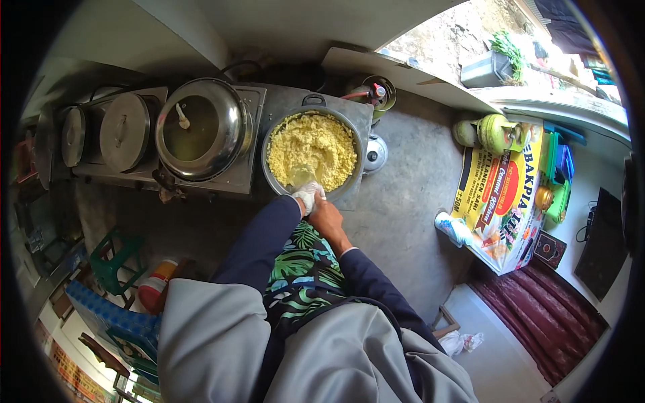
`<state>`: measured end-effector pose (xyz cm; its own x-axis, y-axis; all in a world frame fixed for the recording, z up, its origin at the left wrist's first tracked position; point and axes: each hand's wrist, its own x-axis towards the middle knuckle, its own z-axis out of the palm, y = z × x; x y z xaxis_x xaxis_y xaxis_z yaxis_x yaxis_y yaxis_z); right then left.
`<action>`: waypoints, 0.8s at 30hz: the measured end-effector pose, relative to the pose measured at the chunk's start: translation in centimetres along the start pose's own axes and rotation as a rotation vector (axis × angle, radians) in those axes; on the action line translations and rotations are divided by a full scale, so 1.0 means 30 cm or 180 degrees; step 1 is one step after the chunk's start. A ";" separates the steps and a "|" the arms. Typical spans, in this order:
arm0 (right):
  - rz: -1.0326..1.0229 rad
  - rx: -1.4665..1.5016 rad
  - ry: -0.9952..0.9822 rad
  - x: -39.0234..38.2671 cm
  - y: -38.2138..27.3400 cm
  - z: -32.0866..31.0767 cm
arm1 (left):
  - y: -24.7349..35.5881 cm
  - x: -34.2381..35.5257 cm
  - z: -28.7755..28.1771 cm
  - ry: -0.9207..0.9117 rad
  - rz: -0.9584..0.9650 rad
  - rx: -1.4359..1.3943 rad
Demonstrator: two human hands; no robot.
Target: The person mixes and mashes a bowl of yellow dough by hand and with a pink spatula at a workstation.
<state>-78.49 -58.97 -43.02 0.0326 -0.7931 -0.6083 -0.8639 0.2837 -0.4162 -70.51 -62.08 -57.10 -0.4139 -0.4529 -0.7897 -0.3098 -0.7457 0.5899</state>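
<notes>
A wide grey pot (268, 172) with a dark loop handle stands in front of me, filled with crumbly yellow mash (312, 144). My left hand (308, 195), covered in something white like a glove or cloth, is closed at the pot's near rim. A see-through thing (302, 175) shows just beyond it against the mash; its kind is unclear. My right hand (327, 219) is bare and closed, close against the left one. What the fingers of either hand hold is hidden.
Left of the pot, a large steel pot with a glass lid (195, 138) and other lidded pots (124, 131) stand on the stove. A kettle (376, 153) sits to the right. Farther right are green gas cylinders (497, 134) and a printed banner (504, 208). A green stool (119, 258) stands left.
</notes>
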 end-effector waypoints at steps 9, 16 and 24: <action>-0.0858 -0.1562 -0.0487 0.095 -0.221 -0.177 | 0.285 -0.270 -0.094 -0.0122 -0.0571 -0.3997; 0.0001 -0.0226 -0.0129 0.162 -0.137 -0.097 | 0.165 0.003 -0.167 -0.0579 0.0172 0.0069; -0.0897 -0.1514 -0.0250 0.119 -0.157 -0.284 | 0.149 0.017 -0.055 -0.0684 -0.0107 -0.3769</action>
<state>-78.58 -67.74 -37.47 0.3169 -0.7554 -0.5735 -0.9473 -0.2226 -0.2302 -70.69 -66.43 -55.14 -0.5897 -0.4178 -0.6911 0.6083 -0.7927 -0.0398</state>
